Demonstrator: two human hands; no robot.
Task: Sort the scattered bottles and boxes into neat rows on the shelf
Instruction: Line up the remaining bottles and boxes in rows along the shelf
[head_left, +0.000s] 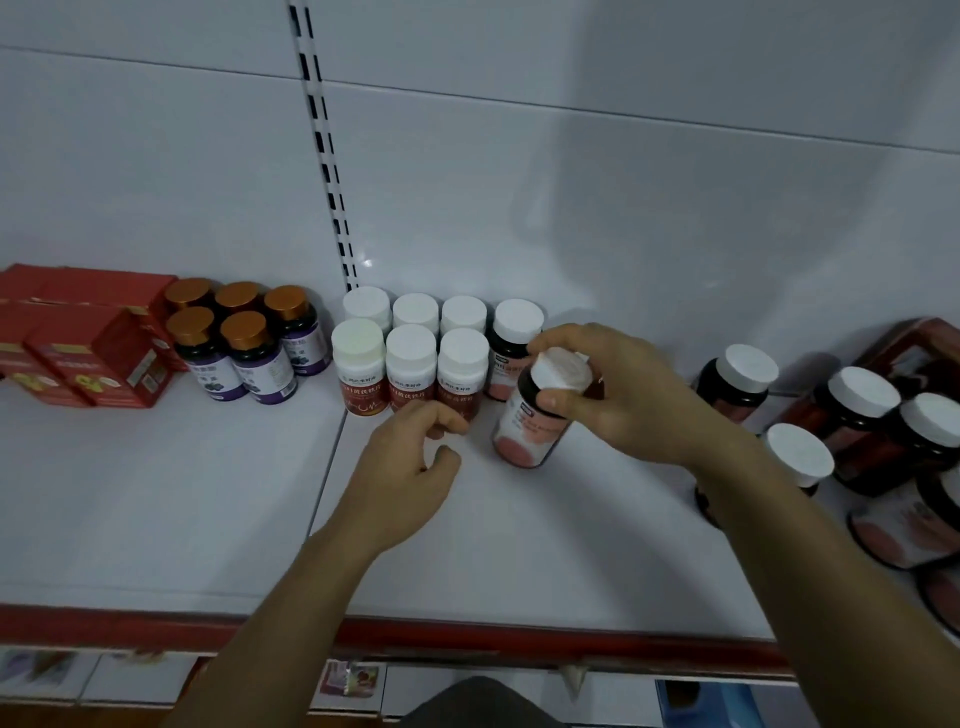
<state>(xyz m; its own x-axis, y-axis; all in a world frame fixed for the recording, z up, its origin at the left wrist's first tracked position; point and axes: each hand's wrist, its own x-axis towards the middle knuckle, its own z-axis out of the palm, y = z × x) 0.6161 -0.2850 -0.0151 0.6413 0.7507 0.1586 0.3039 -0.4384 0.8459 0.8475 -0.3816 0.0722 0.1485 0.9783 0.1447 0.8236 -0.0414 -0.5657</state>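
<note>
— Where's the bottle now?

— In my right hand (618, 395). My fingers and thumb pinch the dark bottle (530, 426) round its white cap. It's tilted, with its base low over the shelf (519, 545), nearer the back edge than the front. I can't tell if it touches.

— And your left hand?

— My left hand (410, 467) holds nothing, its fingers loosely curled by the red-labelled bottles (410, 374).

— How should it go down?

— I'd stand it upright first, then ease it in front of its twin (511, 338) at the back edge, label forward, without nudging its neighbours. The loose bottles (737, 379) wait toward the right end.
</note>
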